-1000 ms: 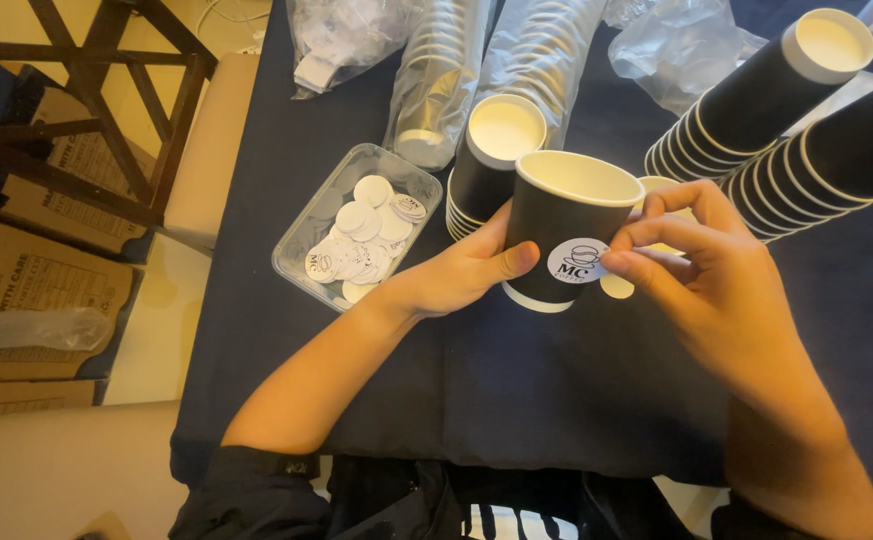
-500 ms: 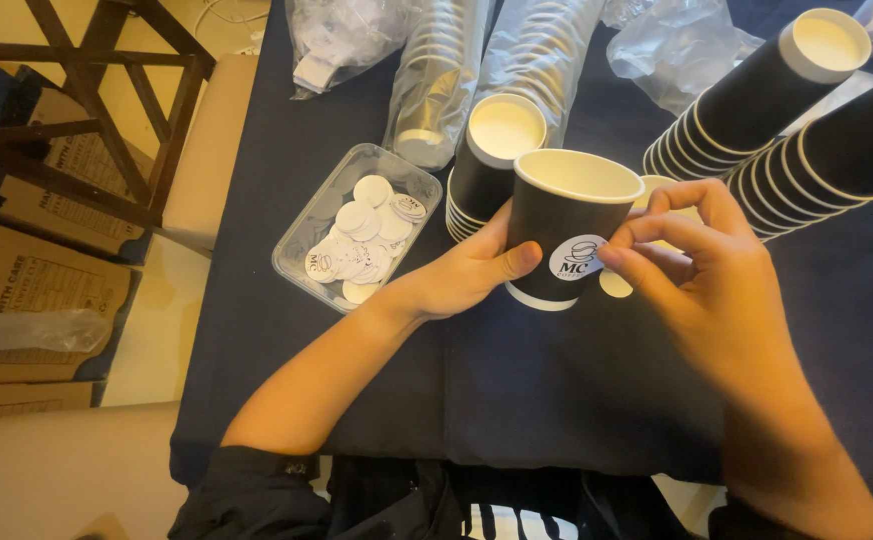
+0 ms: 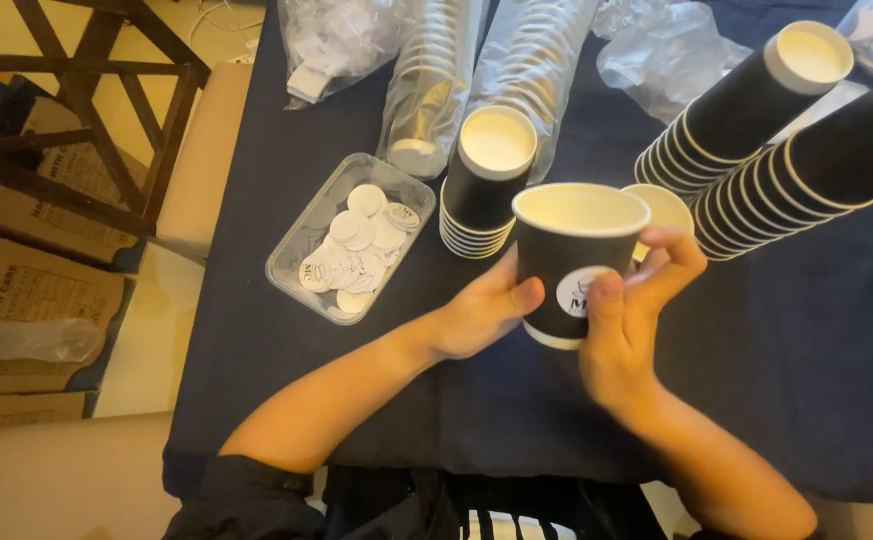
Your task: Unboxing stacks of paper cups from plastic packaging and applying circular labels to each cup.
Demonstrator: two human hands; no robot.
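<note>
Both hands clamp the upright black paper cup (image 3: pixel 575 262) above the dark table (image 3: pixel 817 400), left hand (image 3: pixel 477 315) cupping its left wall, right hand (image 3: pixel 629 310) thumb pressing the round white sticker (image 3: pixel 579 292) facing the person, sticker tray (image 3: pixel 349 238) beyond-left.

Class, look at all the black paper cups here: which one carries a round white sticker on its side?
The single black cup held upright between both hands; the round white sticker sits on its side. The stacked cups show none.
</note>
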